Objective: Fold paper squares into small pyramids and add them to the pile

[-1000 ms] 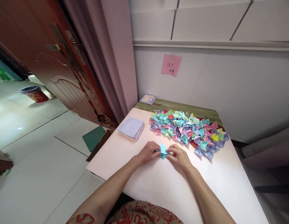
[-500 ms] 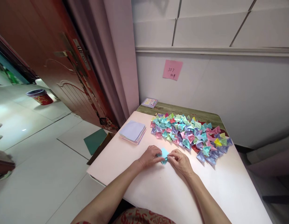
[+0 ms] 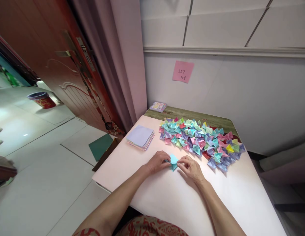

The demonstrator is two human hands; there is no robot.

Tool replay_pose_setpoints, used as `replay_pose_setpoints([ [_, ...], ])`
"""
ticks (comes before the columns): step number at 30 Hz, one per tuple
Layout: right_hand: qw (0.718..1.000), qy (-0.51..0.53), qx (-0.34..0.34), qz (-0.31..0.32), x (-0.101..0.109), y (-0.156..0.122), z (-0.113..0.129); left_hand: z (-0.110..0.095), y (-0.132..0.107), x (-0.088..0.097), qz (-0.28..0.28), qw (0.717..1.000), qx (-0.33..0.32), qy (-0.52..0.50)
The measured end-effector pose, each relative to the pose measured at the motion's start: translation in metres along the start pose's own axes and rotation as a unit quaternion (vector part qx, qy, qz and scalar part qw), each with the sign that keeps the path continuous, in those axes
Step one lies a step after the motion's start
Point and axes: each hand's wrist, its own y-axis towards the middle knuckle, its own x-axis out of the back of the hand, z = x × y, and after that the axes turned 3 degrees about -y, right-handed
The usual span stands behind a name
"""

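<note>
Both hands meet near the middle of the pale table point(image 3: 167, 200), each pinching one side of a small blue paper piece point(image 3: 173, 161). The left hand point(image 3: 156, 162) closes its fingertips narrowly on the left edge, and the right hand point(image 3: 190, 167) does the same on the right edge. The piece lies low, at or just above the tabletop, and it already shows creases and a pointed corner toward the person. It looks partly folded rather than flat, though how many folds it lacks cannot be told from here.

Behind the hands, toward the wall, a broad pile of folded paper shapes point(image 3: 200, 139) spreads across the far right part of the table in teal, pink, lilac, green and a few yellow. Judging by its size, a large share of the folding is done. To the left of the pile, and apart from it, sits a stack of flat square sheets point(image 3: 140, 136) with a lilac sheet on top. It is several sheets thick, so by the look of it more paper waits unfolded.

A small printed pack point(image 3: 157, 106) lies at the back edge of the table. A pink note point(image 3: 183, 71) is stuck to the wall above, and a green sheet point(image 3: 100, 146) lies on the floor beside the table.
</note>
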Motion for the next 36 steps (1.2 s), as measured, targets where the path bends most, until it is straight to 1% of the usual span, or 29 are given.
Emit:
replay_pose_setpoints([
  [4, 1.0, -0.014, -0.005, 0.003, -0.001, 0.003, 0.005, 0.004, 0.004, -0.003, -0.017, 1.0, 0.025, 0.008],
  [7, 0.999, -0.053, -0.01, 0.004, -0.007, 0.005, 0.009, 0.005, 0.005, -0.006, -0.033, 0.998, 0.043, 0.021],
  [10, 0.995, -0.097, -0.01, -0.003, -0.011, 0.007, 0.013, 0.006, 0.005, -0.007, -0.039, 0.998, 0.04, 0.026],
  [12, 0.994, -0.113, 0.0, 0.007, -0.011, 0.008, 0.016, 0.006, 0.004, -0.006, -0.03, 0.999, 0.029, 0.025],
  [16, 0.988, -0.145, 0.008, 0.046, -0.009, 0.012, 0.024, 0.006, 0.003, -0.001, -0.001, 1.0, 0.013, 0.024],
  [21, 0.973, -0.211, -0.014, 0.092, -0.011, 0.018, 0.036, 0.006, 0.002, 0.003, 0.033, 0.999, 0.009, 0.038],
  [25, 0.964, -0.24, -0.029, 0.111, -0.011, 0.02, 0.043, 0.006, -0.001, 0.005, 0.046, 0.997, -0.007, 0.057],
  [27, 0.962, -0.247, -0.03, 0.111, -0.011, 0.02, 0.045, 0.007, -0.004, 0.005, 0.045, 0.996, -0.018, 0.069],
  [29, 0.962, -0.253, -0.017, 0.103, -0.011, 0.019, 0.045, 0.008, -0.005, 0.005, 0.04, 0.996, -0.026, 0.074],
  [33, 0.958, -0.276, 0.032, 0.066, -0.015, 0.013, 0.041, 0.009, -0.006, 0.005, 0.022, 0.998, -0.011, 0.058],
  [36, 0.957, -0.279, 0.063, 0.041, -0.021, 0.01, 0.036, 0.01, -0.004, 0.007, 0.026, 0.999, -0.005, 0.045],
])
